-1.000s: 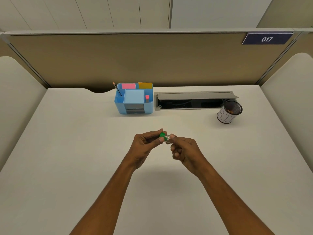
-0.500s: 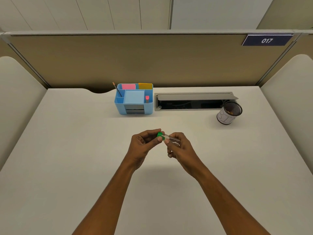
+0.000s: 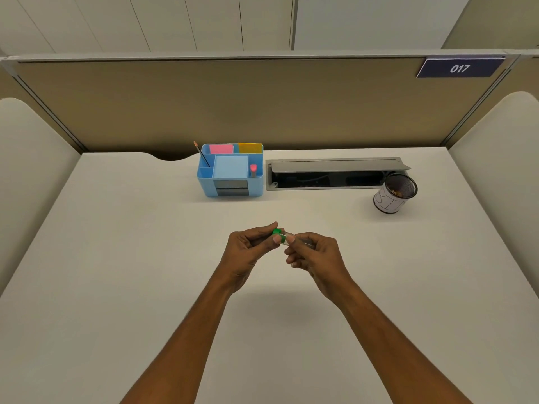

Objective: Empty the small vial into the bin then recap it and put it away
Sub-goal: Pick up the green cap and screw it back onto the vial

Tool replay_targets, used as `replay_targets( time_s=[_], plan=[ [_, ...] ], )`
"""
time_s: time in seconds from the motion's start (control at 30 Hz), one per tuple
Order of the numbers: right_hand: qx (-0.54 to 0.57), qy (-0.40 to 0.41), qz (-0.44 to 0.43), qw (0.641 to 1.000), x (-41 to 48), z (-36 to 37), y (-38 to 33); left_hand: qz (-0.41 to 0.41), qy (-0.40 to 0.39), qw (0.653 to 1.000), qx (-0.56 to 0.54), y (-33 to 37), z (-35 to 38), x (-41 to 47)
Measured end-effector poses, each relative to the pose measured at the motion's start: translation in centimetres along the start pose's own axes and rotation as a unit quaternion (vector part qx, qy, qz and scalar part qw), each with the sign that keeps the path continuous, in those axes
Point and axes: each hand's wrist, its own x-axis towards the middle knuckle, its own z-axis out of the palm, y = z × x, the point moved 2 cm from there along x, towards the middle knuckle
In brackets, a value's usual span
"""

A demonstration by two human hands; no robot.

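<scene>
Your two hands meet above the middle of the pale desk (image 3: 116, 258), holding the small clear glass vial (image 3: 294, 239) between them, clear of the desk top. Your right hand (image 3: 316, 256) is clenched around the vial's body, most of which is hidden inside your fingers, while your left hand (image 3: 248, 252) pinches the green plastic cap (image 3: 278, 235) between thumb and fingertips. The relation that matters is the vial's long axis: it lies nearly level, running left to right with the cap end pointing toward your left hand, so the cap sits on that axis and any twist or pull by the left hand works straight along it. Whether the cap is seated or only partly on I cannot tell (the join is covered by your fingertips), and the vial's contents cannot be made out. The black mesh bin with a white paper wrap (image 3: 395, 193) stands toward the back right corner of the desk, well apart from your hands and nearer your right one, so I judge that hand is better placed to carry the vial there. The light blue plastic desk organiser (image 3: 230, 173) sits at the back edge near the centre, just left of the open grey cable tray (image 3: 335, 173), a likely place for putting the vial away.
</scene>
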Motion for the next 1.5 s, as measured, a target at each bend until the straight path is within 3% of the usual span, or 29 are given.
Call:
replay_targets(
  time_s=[0.23,0.4,0.57,0.67,0.87,1.03,1.5],
  plan=[
    [0.052,-0.016,0.029,0.998,-0.2,-0.1,-0.3,0.011,-0.016,0.999,0.043,0.5,0.3,0.3],
    [0.117,-0.036,0.12,0.985,-0.1,0.0,0.1,-0.002,-0.04,0.999,0.038,0.7,0.4,0.4],
    [0.052,-0.011,0.185,0.981,0.0,0.2,0.6,-0.008,-0.06,0.996,0.059,0.8,0.3,0.7],
    [-0.043,-0.021,0.125,0.991,0.3,0.6,0.3,-0.001,-0.037,0.999,0.039,1.0,0.0,0.9],
    [-0.1,-0.046,-0.038,0.993,0.6,0.4,-0.6,0.002,-0.018,1.0,-0.002,1.2,-0.2,1.0],
    [-0.12,-0.019,-0.113,0.986,1.0,0.3,-0.4,-0.015,-0.012,0.999,-0.044,1.0,-0.4,0.9],
    [-0.095,0.005,-0.139,0.986,1.0,-0.5,-0.8,-0.026,-0.006,0.999,-0.027,0.2,-1.0,0.4]
  ],
)
